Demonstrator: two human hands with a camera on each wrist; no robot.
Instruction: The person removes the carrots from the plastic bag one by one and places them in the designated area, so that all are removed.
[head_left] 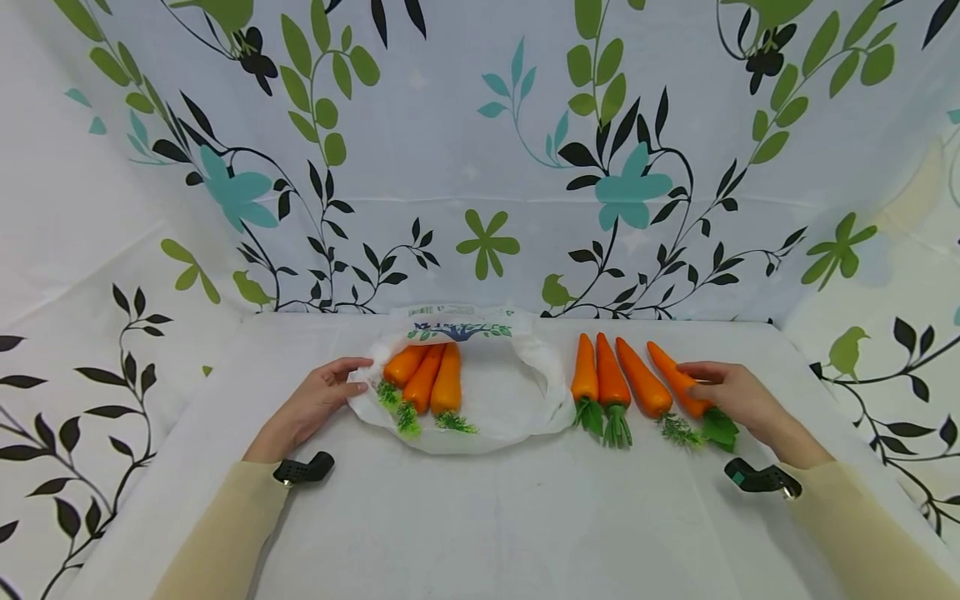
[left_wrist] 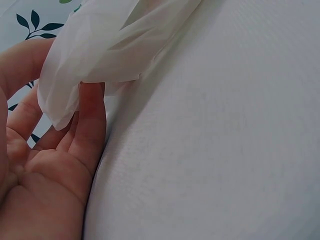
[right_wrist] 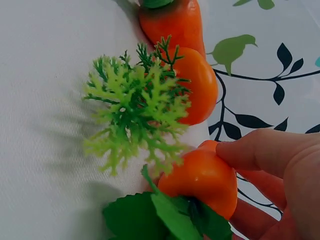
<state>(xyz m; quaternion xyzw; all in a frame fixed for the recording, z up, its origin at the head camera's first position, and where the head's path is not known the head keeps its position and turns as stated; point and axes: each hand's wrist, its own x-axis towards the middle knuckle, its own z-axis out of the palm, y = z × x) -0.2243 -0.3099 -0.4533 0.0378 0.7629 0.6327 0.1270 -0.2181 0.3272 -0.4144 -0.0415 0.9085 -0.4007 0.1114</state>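
Observation:
A white plastic bag (head_left: pixel 510 408) with printing near its far edge lies in the middle of the table, its mouth spread toward me. Three orange carrots (head_left: pixel 422 383) with leafy green tops rest inside its left part. At the bag's left edge, my left hand (head_left: pixel 315 408) pinches the thin plastic (left_wrist: pixel 107 47) between thumb and fingers. To the right of the bag, several carrots (head_left: pixel 613 375) lie in a row, tops toward me. My right hand (head_left: pixel 746 408) grips the rightmost carrot (right_wrist: pixel 205 175), which has broad green leaves, with thumb and fingers around its sides.
White cloth covers the table (head_left: pixel 495 525). A leaf-patterned curtain (head_left: pixel 420 167) hangs behind and along both sides. Next to the gripped carrot lies another carrot (right_wrist: pixel 200 90) with a feathery top. Each wrist wears a black strap camera (head_left: pixel 303 468).

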